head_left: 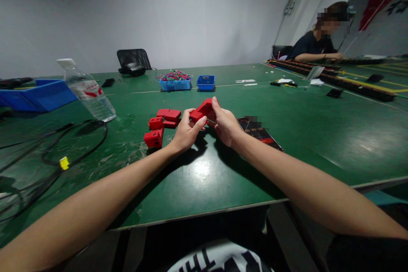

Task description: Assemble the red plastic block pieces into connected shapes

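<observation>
Both of my hands grip one red plastic part [203,111] just above the green table [204,170]. My left hand [186,131] is closed on its left end, thumb on top. My right hand [225,125] is closed on its right end, with a thin wire or pin showing between the fingers. Several more red parts [161,125] lie in a loose cluster on the table just left of my left hand. A phone [259,131] showing a timer lies face up right beside my right wrist.
A tipped plastic water bottle [87,91] and black cables [57,153] with a yellow tag lie at left. Blue bins [38,95] [205,82] and a tray of coloured pieces [174,80] sit further back. Another person [318,42] sits at the far right.
</observation>
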A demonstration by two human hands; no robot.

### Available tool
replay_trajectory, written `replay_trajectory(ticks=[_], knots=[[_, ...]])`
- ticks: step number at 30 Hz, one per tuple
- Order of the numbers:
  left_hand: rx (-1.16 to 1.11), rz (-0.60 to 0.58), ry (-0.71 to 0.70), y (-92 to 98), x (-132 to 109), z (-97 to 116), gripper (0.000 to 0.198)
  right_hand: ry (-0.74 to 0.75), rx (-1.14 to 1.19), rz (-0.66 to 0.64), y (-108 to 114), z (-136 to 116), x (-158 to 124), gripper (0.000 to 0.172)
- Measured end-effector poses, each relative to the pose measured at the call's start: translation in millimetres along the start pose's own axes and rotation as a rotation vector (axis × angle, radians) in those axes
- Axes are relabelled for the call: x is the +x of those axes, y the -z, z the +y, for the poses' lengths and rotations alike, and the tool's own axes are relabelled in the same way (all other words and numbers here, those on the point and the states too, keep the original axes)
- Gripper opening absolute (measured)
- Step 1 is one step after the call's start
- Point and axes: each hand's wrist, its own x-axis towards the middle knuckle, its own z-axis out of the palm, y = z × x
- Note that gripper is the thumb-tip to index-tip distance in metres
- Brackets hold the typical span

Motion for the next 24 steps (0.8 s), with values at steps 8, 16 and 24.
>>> replay_trajectory(ticks=[8, 16, 24], knots=[[0.162, 0.019, -0.173, 0.0, -4, -2, 0.051, 0.017, 0.064, 0.106, -3, -6, 2, 0.019], [-0.061, 0.218, -0.110, -0.2, 2, 2, 0.063, -0.043, -0.093, 0.076, -6, -11, -8, 0.011], [0.012, 0.341, -0.022, 6.6, 4, 7, 0.059, -0.159, -0.174, -0.085, -8, -8, -14, 0.022]])
